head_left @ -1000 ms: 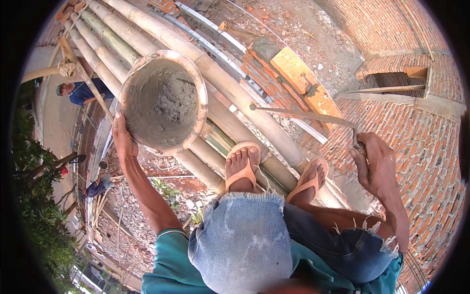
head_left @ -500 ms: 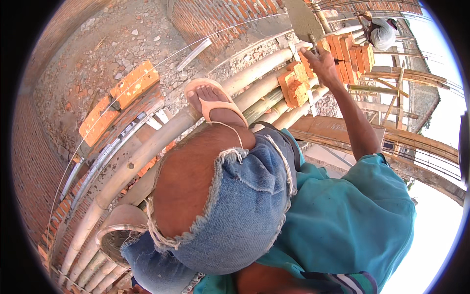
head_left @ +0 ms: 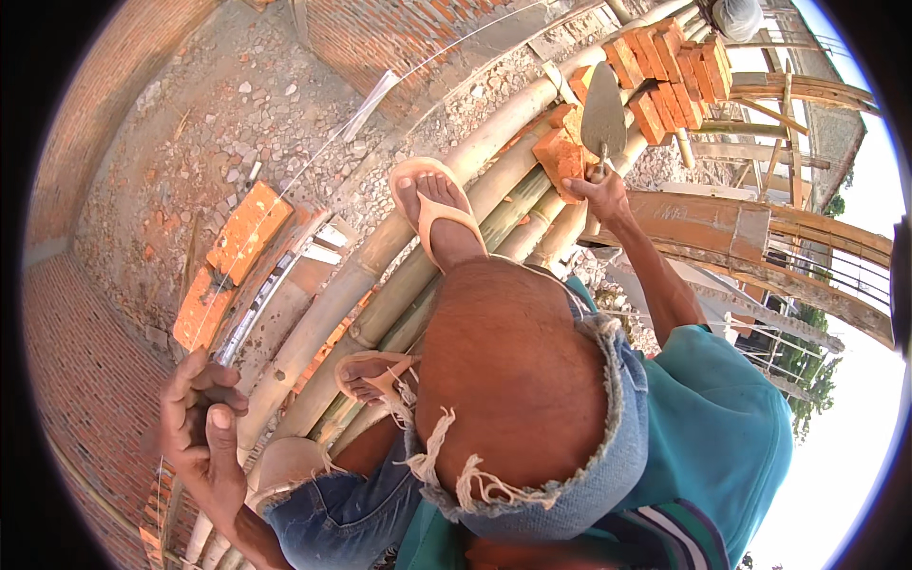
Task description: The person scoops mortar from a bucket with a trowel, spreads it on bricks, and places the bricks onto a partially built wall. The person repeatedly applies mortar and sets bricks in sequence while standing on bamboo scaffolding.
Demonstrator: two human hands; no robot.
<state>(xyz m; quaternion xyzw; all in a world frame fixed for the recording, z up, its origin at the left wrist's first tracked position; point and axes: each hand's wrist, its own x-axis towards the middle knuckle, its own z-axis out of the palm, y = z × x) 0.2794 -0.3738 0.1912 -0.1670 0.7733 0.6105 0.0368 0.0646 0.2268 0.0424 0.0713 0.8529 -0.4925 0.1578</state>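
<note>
My right hand (head_left: 600, 198) grips the handle of a pointed trowel (head_left: 603, 114), its grey blade pointing away from me. Close beside that hand, loose orange bricks (head_left: 559, 157) lie on the bamboo poles (head_left: 380, 249). At the lower left my left hand (head_left: 204, 437) is raised with its fingers curled but apart, and I see nothing in it. Just beyond it, two orange bricks (head_left: 249, 228) sit end to end on the wall top, along a taut string (head_left: 304, 173).
A larger brick stack (head_left: 670, 71) stands at the far right on the bamboo. Beside my leg is a partly hidden bucket (head_left: 288, 463). Sandalled feet (head_left: 442, 214) rest on the poles. Below lies rubble ground (head_left: 190, 142); wooden formwork (head_left: 703, 228) runs off to the right.
My left hand has come into view at the lower left. My right hand has drawn nearer with the trowel. The view has shifted, and a second foot now shows.
</note>
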